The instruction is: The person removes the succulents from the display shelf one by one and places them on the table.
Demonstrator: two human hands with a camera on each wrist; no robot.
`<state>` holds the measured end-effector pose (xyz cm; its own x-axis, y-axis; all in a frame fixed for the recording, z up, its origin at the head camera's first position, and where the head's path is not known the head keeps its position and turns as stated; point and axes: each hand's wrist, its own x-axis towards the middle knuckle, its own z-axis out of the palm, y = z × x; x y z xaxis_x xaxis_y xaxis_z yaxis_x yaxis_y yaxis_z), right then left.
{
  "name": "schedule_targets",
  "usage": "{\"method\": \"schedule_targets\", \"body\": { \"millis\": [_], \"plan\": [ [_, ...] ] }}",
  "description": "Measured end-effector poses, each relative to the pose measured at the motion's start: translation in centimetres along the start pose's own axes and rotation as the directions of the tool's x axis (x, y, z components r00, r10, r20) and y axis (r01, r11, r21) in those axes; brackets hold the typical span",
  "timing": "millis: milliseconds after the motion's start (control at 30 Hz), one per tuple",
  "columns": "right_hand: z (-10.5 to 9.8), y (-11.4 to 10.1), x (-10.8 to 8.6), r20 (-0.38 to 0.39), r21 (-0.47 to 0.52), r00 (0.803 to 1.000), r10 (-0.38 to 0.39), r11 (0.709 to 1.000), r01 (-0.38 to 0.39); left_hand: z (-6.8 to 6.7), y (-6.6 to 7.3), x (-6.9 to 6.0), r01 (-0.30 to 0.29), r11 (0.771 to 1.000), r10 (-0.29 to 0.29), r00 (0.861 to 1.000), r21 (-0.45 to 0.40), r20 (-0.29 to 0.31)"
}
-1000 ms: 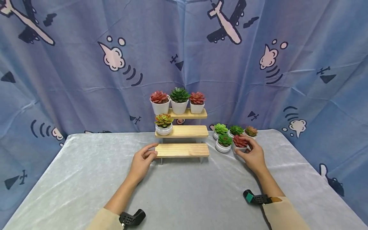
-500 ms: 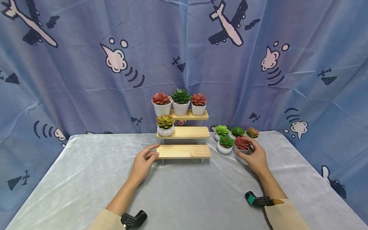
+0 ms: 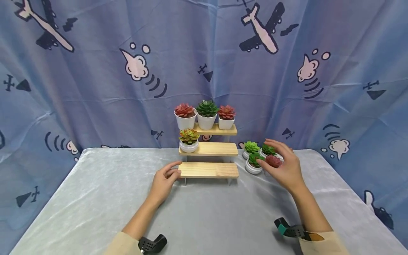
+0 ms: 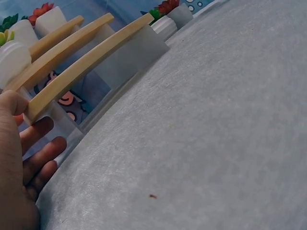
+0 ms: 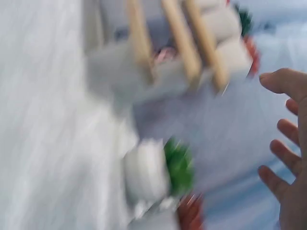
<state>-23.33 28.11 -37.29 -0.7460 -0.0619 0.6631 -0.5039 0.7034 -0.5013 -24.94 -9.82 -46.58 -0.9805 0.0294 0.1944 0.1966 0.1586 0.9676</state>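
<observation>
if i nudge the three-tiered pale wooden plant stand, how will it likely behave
The stand will likely stay stiff: its boards look flat and unbending. It could be top-heavy and tip, since two red succulents and one green succulent in white pots crowd its top tier.

Head view, around shelf (image 3: 208,170): 6 o'clock gives free way | 9 o'clock, left hand (image 3: 164,182) blocks | 3 o'clock, plants (image 3: 253,160) and right hand (image 3: 289,173) block | 12 o'clock, curtain (image 3: 178,53) stands behind

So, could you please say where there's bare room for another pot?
Free: bottom shelf, right of the left hand; middle shelf, right of the yellowish plant; cloth in front of both. Crowded: top shelf (three pots) and the cluster by the right hand.
</observation>
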Motion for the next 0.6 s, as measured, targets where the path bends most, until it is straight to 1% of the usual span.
{"method": "schedule_targets", "body": {
  "millis": [100,200,300,467,600],
  "plan": [
    [0.4,-2.4,0.7,0.014,-0.019,0.999,-0.03,0.999,0.03,-0.1,-0.1,0.0,0.0,1.0,0.0,1.0,0.003,0.004],
    [1.2,-4.4,1.6,0.048,-0.007,0.997,-0.068,0.998,0.068,-0.1,-0.1,0.0,-0.002,1.0,0.002,1.0,0.002,0.008],
    [2.4,-5.9,2.6,0.093,0.036,0.99,-0.109,0.994,0.106,-0.2,0.0,-0.1,0.001,1.0,-0.001,1.0,0.005,0.004],
    [4.9,-8.0,4.1,0.153,0.131,0.97,-0.187,0.977,0.167,-0.2,0.0,-0.1,0.004,1.0,-0.004,1.0,-0.002,0.005],
    [7.1,-9.5,5.1,0.206,0.175,0.956,-0.208,0.969,0.173,-0.1,-0.1,0.0,0.0,1.0,0.0,1.0,-0.015,-0.002]
  ]
}}
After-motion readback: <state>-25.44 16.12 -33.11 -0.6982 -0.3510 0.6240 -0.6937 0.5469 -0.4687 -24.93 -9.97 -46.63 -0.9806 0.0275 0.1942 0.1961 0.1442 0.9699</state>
